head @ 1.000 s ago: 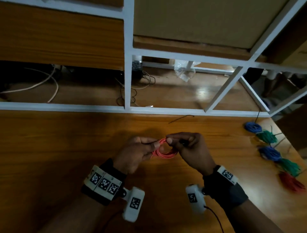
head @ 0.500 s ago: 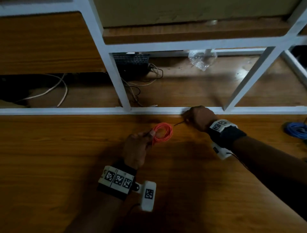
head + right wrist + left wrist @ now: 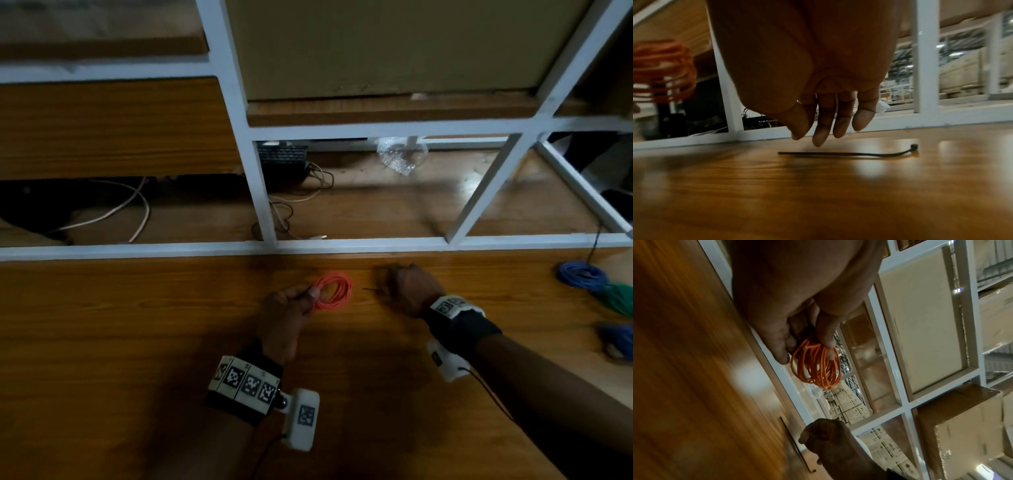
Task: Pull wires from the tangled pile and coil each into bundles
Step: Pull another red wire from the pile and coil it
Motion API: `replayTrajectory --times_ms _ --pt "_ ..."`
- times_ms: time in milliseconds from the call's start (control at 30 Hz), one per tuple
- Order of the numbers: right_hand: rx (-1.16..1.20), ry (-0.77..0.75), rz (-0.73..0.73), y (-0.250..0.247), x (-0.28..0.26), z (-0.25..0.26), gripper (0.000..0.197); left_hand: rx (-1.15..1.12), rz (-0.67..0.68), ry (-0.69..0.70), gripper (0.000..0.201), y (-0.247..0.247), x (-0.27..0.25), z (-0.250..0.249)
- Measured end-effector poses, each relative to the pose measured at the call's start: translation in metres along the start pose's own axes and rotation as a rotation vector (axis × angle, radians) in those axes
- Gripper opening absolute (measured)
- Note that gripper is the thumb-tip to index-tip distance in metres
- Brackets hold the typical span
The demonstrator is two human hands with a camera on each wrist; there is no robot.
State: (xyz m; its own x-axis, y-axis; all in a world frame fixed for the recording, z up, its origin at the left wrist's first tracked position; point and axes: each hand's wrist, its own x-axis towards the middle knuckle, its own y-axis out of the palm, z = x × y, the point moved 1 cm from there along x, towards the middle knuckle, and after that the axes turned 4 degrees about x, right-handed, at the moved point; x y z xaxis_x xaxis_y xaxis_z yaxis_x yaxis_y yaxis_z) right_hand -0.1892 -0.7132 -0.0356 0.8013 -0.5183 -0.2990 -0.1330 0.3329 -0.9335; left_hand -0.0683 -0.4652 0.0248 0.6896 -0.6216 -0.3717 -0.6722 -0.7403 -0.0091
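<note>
Left hand pinches a round coil of thin, smooth orange wire between thumb and fingers, held just above the glossy wood-grain table. Right hand hangs over a slim black cable tie lying flat on the table, fingers relaxed, pointing down, holding nothing. Blue and green coiled bundles lie at the table's right edge. A white metal frame borders the far side.

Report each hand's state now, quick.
Left hand: pinching the coiled orange wire bundle.
Right hand: open, fingers just above the thin black plastic cable tie, holding nothing.
</note>
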Motion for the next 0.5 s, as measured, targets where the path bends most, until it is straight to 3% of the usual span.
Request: replayTrajectory --times_ms 67,167,300,500 --pt "0.036 0.087 -0.020 0.009 -0.012 0.001 0.029 -0.024 0.057 -0.037 0.019 -0.012 -0.003 0.005" --pt "0.022 0.213 -0.059 0.022 -0.018 -0.005 0.040 0.001 0.109 -0.072 0.025 -0.031 -0.004 0.013" --pt "0.041 0.292 -0.095 0.027 -0.031 -0.005 0.022 0.027 0.154 -0.066 0.026 -0.052 -0.006 0.020" --pt "-0.001 0.396 0.026 0.030 -0.084 0.042 0.039 0.007 0.202 -0.045 0.026 -0.070 -0.011 0.022"
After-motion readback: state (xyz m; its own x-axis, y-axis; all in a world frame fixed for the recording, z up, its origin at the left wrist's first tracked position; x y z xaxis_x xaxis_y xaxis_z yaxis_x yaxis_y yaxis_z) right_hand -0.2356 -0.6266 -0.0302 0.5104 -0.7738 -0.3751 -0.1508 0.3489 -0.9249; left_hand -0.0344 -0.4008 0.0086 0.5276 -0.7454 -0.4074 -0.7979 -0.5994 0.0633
